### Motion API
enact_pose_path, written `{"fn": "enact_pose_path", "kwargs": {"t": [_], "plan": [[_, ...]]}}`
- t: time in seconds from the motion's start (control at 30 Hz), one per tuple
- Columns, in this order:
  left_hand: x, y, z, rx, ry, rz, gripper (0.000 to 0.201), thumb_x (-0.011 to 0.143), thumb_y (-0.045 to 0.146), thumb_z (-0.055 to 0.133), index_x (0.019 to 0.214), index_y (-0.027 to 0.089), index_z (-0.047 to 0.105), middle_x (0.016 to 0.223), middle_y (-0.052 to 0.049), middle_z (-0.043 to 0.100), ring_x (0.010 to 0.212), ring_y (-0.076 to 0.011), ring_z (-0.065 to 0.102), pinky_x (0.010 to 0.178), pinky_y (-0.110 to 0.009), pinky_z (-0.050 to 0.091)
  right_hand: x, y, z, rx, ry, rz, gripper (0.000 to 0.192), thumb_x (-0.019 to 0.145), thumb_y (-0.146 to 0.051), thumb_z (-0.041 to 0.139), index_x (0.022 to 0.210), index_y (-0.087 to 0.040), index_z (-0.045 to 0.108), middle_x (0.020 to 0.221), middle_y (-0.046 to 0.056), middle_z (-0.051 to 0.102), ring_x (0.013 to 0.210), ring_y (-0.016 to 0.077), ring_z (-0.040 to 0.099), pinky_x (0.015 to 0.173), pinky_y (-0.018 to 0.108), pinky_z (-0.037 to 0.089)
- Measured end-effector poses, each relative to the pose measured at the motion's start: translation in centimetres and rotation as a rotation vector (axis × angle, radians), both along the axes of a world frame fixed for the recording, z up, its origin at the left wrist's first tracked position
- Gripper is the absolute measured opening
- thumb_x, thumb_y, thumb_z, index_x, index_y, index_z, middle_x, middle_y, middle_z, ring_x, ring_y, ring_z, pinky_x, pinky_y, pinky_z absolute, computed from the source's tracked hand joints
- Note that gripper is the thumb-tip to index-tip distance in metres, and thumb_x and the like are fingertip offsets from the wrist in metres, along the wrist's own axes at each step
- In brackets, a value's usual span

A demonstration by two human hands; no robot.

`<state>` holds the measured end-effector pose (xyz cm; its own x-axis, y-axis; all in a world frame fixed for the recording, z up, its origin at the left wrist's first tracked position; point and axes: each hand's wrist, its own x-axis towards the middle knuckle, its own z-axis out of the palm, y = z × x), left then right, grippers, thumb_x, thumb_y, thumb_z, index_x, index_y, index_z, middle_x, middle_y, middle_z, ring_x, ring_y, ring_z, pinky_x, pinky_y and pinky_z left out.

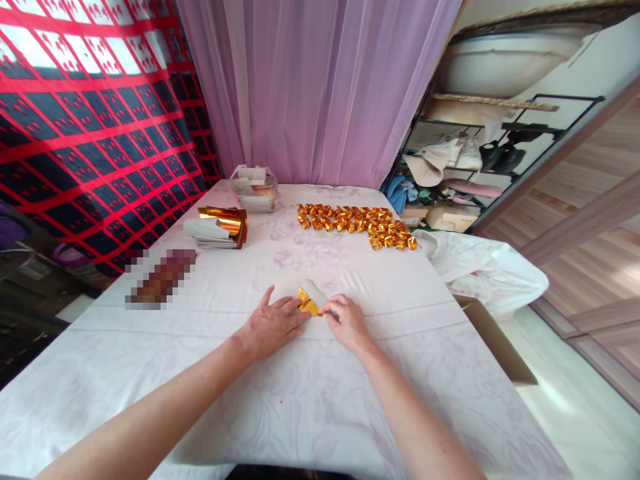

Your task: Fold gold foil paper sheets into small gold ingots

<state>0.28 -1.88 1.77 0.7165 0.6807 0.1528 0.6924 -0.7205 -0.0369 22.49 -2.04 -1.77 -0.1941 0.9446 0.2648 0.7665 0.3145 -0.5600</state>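
A sheet of gold foil paper (310, 304), white on its back, lies partly folded on the table in front of me. My left hand (276, 321) rests flat on the table with its fingers spread, the fingertips touching the sheet's left edge. On the other side, my right hand (346, 321) pinches the sheet's lower right corner between thumb and fingers. Farther back on the right stand rows of folded gold foil pieces (350, 220). To the left lies a stack of gold and white foil sheets (216, 230).
A clear plastic bag (254, 189) of more sheets sits at the table's far edge. The white patterned tablecloth (280, 413) covers the table. A pixelated patch hides something on the left. Beyond the right edge are a white plastic bag (493, 267), a cardboard box (495, 343) and a shelf rack.
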Motion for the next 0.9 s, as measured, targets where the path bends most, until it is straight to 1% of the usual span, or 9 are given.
{"fn": "enact_pose_path", "kwargs": {"t": [0.2, 0.27, 0.33, 0.43, 0.5, 0.63, 0.73, 0.8, 0.9], "plan": [[-1.1, 0.7, -0.3, -0.037, 0.014, -0.055, 0.034, 0.096, 0.038, 0.051, 0.130, 0.036, 0.057, 0.138, 0.000, 0.058, 0.125, -0.0205, 0.053, 0.117, -0.052, 0.018, 0.0, 0.0, 0.2, -0.013, -0.014, 0.007, 0.024, 0.080, -0.005, 0.060, 0.086, -0.024, 0.074, 0.092, 0.002, 0.066, 0.089, 0.0166, 0.063, 0.083, 0.030, 0.046], [-1.3, 0.9, -0.5, -0.049, 0.025, -0.070, 0.035, 0.097, 0.039, 0.051, 0.131, 0.036, 0.057, 0.139, 0.000, 0.058, 0.126, -0.0213, 0.052, 0.117, -0.051, 0.018, -0.1, -0.2, 0.5, -0.020, -0.055, 0.004, 0.023, 0.081, -0.007, 0.060, 0.088, -0.024, 0.074, 0.094, 0.002, 0.066, 0.091, 0.0165, 0.062, 0.084, 0.029, 0.046], [-1.3, 0.9, -0.6, -0.045, 0.029, -0.073, 0.035, 0.097, 0.039, 0.050, 0.131, 0.035, 0.057, 0.140, 0.000, 0.057, 0.126, -0.0221, 0.052, 0.116, -0.051, 0.019, -0.5, -0.9, 0.8, 0.008, -0.139, -0.006, 0.023, 0.085, -0.009, 0.058, 0.092, -0.025, 0.074, 0.097, 0.003, 0.066, 0.094, 0.0177, 0.061, 0.085, 0.031, 0.045], [-0.9, 0.4, -0.7, -0.019, 0.016, -0.044, 0.036, 0.097, 0.041, 0.050, 0.131, 0.035, 0.057, 0.139, -0.001, 0.057, 0.127, -0.0227, 0.051, 0.115, -0.050, 0.021, -1.1, -2.1, 1.2, 0.107, -0.312, -0.039, 0.024, 0.089, -0.012, 0.055, 0.097, -0.026, 0.073, 0.106, 0.006, 0.067, 0.097, 0.0214, 0.058, 0.083, 0.035, 0.043], [-0.5, -0.1, -0.9, 0.002, 0.002, -0.009, 0.037, 0.096, 0.043, 0.051, 0.131, 0.034, 0.058, 0.139, -0.002, 0.058, 0.127, -0.0232, 0.051, 0.115, -0.050, 0.024, -1.5, -2.8, 1.2, 0.168, -0.384, -0.042, 0.025, 0.090, -0.012, 0.053, 0.098, -0.026, 0.072, 0.110, 0.007, 0.066, 0.098, 0.0227, 0.056, 0.082, 0.036, 0.043], [0.4, -1.1, -1.2, 0.048, -0.038, 0.057, 0.038, 0.094, 0.047, 0.053, 0.127, 0.032, 0.061, 0.134, -0.004, 0.060, 0.125, -0.0245, 0.052, 0.114, -0.051, 0.026, -1.5, -3.2, 1.1, 0.231, -0.402, 0.016, 0.028, 0.090, -0.010, 0.049, 0.103, -0.024, 0.070, 0.106, 0.007, 0.067, 0.094, 0.0218, 0.056, 0.081, 0.036, 0.045], [1.0, -1.6, -1.5, 0.075, -0.069, 0.084, 0.040, 0.093, 0.049, 0.054, 0.126, 0.030, 0.062, 0.132, -0.006, 0.061, 0.124, -0.0255, 0.052, 0.114, -0.053, 0.026, -1.2, -3.1, 1.0, 0.253, -0.409, 0.042, 0.030, 0.091, -0.012, 0.048, 0.110, -0.024, 0.068, 0.103, 0.007, 0.067, 0.091, 0.0221, 0.056, 0.079, 0.036, 0.046], [1.2, -1.8, -1.6, 0.083, -0.080, 0.088, 0.041, 0.092, 0.050, 0.054, 0.127, 0.029, 0.061, 0.131, -0.007, 0.061, 0.124, -0.0257, 0.052, 0.114, -0.053, 0.026, -1.1, -3.1, 1.0, 0.259, -0.427, 0.044, 0.031, 0.091, -0.014, 0.049, 0.114, -0.025, 0.066, 0.102, 0.006, 0.066, 0.089, 0.0226, 0.056, 0.076, 0.037, 0.046], [1.5, -2.1, -1.7, 0.088, -0.079, 0.102, 0.043, 0.092, 0.050, 0.054, 0.128, 0.028, 0.061, 0.130, -0.009, 0.061, 0.124, -0.0265, 0.053, 0.114, -0.054, 0.027, -0.9, -3.4, 1.2, 0.248, -0.449, 0.049, 0.030, 0.090, -0.015, 0.052, 0.114, -0.026, 0.066, 0.102, 0.006, 0.066, 0.087, 0.0222, 0.056, 0.074, 0.036, 0.044]]}}
